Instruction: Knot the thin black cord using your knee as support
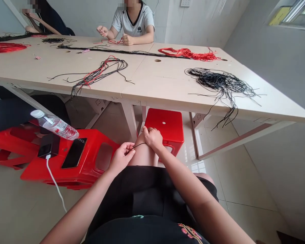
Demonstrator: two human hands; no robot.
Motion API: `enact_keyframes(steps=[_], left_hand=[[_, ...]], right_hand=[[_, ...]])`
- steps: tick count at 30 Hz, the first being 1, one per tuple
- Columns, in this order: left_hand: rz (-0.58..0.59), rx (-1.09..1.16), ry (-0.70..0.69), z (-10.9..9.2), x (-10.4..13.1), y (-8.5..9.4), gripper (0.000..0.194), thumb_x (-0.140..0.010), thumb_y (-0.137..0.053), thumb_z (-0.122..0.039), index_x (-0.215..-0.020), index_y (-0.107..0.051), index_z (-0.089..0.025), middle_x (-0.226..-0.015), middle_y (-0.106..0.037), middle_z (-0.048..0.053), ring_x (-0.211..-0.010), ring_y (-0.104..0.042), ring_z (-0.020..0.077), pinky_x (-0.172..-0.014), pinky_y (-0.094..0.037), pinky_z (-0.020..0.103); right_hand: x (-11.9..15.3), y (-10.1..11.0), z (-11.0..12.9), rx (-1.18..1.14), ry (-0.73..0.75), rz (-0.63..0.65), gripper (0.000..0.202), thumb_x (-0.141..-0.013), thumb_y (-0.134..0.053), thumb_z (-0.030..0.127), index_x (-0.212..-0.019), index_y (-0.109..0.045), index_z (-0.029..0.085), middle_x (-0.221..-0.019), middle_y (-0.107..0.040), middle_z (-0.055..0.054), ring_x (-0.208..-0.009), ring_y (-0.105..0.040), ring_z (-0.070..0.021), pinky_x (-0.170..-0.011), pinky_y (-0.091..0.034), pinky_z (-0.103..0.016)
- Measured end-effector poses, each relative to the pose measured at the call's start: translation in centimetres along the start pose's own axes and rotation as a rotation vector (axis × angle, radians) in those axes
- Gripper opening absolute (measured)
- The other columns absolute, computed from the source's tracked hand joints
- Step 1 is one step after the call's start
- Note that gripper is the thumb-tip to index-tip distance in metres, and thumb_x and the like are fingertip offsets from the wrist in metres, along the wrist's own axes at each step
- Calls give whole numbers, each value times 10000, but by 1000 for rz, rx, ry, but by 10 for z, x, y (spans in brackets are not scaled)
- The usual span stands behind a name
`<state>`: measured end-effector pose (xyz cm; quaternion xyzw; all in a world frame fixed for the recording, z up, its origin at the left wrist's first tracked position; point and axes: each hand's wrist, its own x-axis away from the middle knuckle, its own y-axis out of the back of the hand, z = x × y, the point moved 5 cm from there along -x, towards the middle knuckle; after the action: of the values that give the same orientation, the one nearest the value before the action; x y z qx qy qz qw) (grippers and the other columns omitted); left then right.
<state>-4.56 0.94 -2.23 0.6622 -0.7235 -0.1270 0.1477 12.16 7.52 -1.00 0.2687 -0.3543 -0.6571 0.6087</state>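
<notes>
Table [152,78] carries loose cord bundles, well apart from you. Black cord [138,145] is stretched over your knee: left hand [120,157] pinches one end, right hand [153,138] pinches the other. Both grips closed. Risk: thin cord slips the pinch if tension spikes.

Single head cam, looks forward and down from seated height. Near: wearer's lap, both hands close at centre. Far: table [152,84] spans the frame; wall behind, floor at right.
</notes>
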Motion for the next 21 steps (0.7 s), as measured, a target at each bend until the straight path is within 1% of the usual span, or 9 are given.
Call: enact_keyframes(steps=[4, 6, 11, 13, 15, 18, 19, 21], left_hand=[[-38, 69, 16, -12, -3, 3, 288, -717, -603, -298, -974, -576, -170, -807, -566, 13, -755, -554, 136, -752, -475, 306], [-39, 77, 15, -15, -4, 5, 291, -710, -608, -303, -966, -580, -167, -792, -559, 10, -743, -553, 135, -726, -478, 300], [-37, 15, 23, -8, -7, 7, 291, -731, -589, -314, -981, -580, -165, -797, -570, 19, -752, -571, 145, -730, -498, 313], [-51, -56, 6, -7, -7, 6, 290, -745, -573, -310, -999, -577, -168, -848, -598, 39, -790, -590, 161, -758, -510, 337], [-108, -175, -88, -12, -4, 3, 296, -757, -562, -299, -1024, -573, -171, -976, -612, 79, -910, -595, 196, -813, -509, 368], [-205, -412, -375, -30, 12, -8, 324, -773, -560, -267, -1080, -568, -164, -1196, -549, 133, -1145, -502, 253, -956, -440, 434], [-206, -484, -472, -36, 20, -15, 330, -779, -557, -249, -1097, -567, -161, -1242, -526, 142, -1201, -458, 267, -992, -409, 454], [-135, -601, -609, -41, 35, -30, 316, -789, -543, -203, -1100, -582, -165, -1297, -501, 139, -1273, -384, 287, -1019, -380, 479]], right_hand=[[0, 2, 0, -21, -9, 10, 603, -905, -192, 571, -900, -650, 179, -987, -648, -132, -1007, -562, -290, -808, -436, -385], [-1, 1, -1, -27, -10, 10, 590, -905, -203, 566, -908, -649, 180, -991, -647, -131, -1012, -558, -287, -822, -430, -388], [-2, -2, -2, -35, 0, 4, 593, -899, -203, 576, -902, -645, 181, -994, -646, -131, -1003, -558, -289, -834, -423, -399], [-3, -3, -2, -35, 4, 3, 600, -899, -196, 581, -896, -644, 181, -989, -648, -132, -1002, -557, -286, -831, -423, -394], [-3, -4, -2, -34, 6, 5, 607, -899, -191, 583, -890, -643, 179, -985, -650, -135, -999, -559, -285, -829, -423, -394], [-4, -5, -2, -31, 12, 4, 613, -902, -188, 582, -886, -644, 173, -985, -649, -138, -994, -563, -288, -834, -420, -402], [-4, -5, -2, -30, 14, 3, 614, -904, -187, 581, -884, -645, 172, -982, -649, -137, -993, -564, -289, -839, -418, -404], [-4, -5, -2, -26, 19, -1, 615, -906, -187, 579, -885, -645, 170, -978, -650, -132, -992, -566, -288, -851, -413, -407]])
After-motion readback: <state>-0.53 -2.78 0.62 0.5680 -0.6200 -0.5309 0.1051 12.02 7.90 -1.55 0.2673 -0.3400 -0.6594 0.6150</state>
